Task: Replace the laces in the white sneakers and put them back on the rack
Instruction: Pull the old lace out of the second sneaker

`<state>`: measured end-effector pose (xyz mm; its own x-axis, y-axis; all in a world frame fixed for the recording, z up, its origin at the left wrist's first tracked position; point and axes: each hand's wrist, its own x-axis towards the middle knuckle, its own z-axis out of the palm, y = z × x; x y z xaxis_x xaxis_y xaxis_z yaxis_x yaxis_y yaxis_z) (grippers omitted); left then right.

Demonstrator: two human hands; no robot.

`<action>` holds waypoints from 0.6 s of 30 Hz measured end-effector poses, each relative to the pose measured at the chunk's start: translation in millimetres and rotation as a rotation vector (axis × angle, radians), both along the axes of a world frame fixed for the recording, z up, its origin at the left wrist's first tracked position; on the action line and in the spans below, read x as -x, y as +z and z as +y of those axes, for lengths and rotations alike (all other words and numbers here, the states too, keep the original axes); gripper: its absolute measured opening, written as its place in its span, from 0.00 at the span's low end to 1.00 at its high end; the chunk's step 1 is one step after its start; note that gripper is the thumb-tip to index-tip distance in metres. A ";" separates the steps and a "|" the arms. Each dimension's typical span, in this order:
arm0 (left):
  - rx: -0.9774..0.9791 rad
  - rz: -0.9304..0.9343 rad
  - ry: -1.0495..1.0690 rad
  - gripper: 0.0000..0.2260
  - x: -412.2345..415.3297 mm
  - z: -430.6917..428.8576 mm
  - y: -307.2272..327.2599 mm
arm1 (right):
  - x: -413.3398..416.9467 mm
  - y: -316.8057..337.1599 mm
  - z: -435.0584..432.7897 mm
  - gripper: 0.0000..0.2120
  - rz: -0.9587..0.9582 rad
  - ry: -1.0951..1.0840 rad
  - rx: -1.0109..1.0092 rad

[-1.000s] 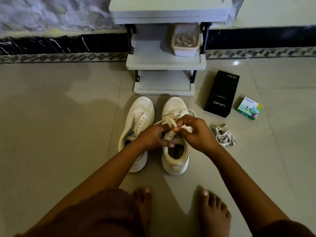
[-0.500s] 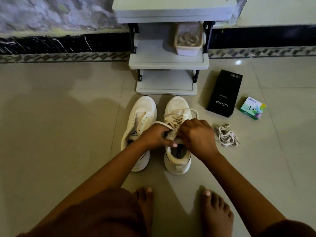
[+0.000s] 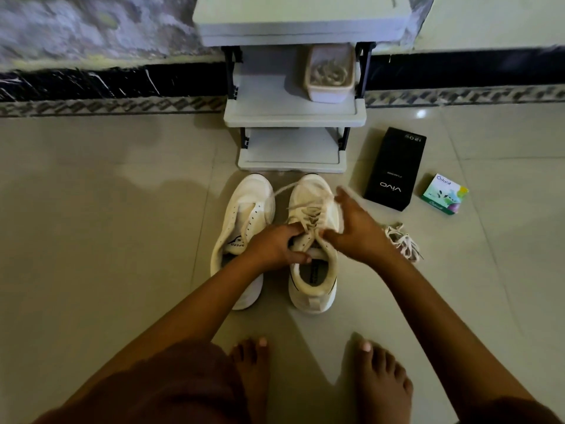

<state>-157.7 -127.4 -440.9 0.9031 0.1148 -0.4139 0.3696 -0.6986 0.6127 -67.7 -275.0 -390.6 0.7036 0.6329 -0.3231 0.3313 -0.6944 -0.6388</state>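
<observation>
White sneakers (image 3: 312,289) stand side by side on the tiled floor (image 3: 91,240), just in front of the rack (image 3: 293,117), with the toes toward it. The left sneaker (image 3: 244,221) shows rows of eyelet holes on its flaps, and its tongue lies back. The right sneaker (image 3: 315,191) carries a cream lace (image 3: 308,214) that crosses over the tongue. One end of this lace runs from the toe area to the left, over the toe of the left sneaker.

Both hands are together at the top of the lacing on the right sneaker. The left hand (image 3: 275,243) grips the left eyelet flap with curled fingers, and its thumb lies at the edge of the shoe opening. The right hand (image 3: 354,231) has its thumb against the right flap, while its fingers are stretched forward and spread along the right side of the shoe. These fingers are blurred.

A bundle of loose laces (image 3: 400,240) lies on the floor just beside the right wrist. Further right lie a black box (image 3: 394,169) and a small green box (image 3: 444,194), a little apart. On the middle shelf of the rack stands a pale container (image 3: 330,87), at its right side. Two bare feet (image 3: 379,384) are on the floor near the heels of the sneakers.
</observation>
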 end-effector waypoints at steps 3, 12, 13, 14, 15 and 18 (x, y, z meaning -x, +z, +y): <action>-0.052 -0.039 0.016 0.22 -4.3 -3.9 2.4 | 13.0 -24.5 -5.0 0.41 0.018 0.127 0.214; 0.045 -0.149 0.289 0.12 -1.5 -13.8 5.9 | 2.4 -48.0 -28.5 0.17 0.144 -0.086 -0.167; 0.141 -0.115 0.350 0.12 -3.9 -10.4 7.5 | 2.6 -49.7 -30.3 0.17 0.171 -0.109 -0.204; 0.250 -0.074 0.413 0.14 -6.5 -7.1 10.3 | 2.8 -50.6 -30.6 0.17 0.182 -0.114 -0.215; 0.338 -0.028 0.464 0.16 -8.5 -5.1 12.9 | 2.9 -50.5 -30.7 0.18 0.177 -0.105 -0.209; 0.303 0.010 0.449 0.20 -9.0 -5.6 14.7 | 7.3 -48.2 -28.7 0.19 0.072 -0.014 -0.135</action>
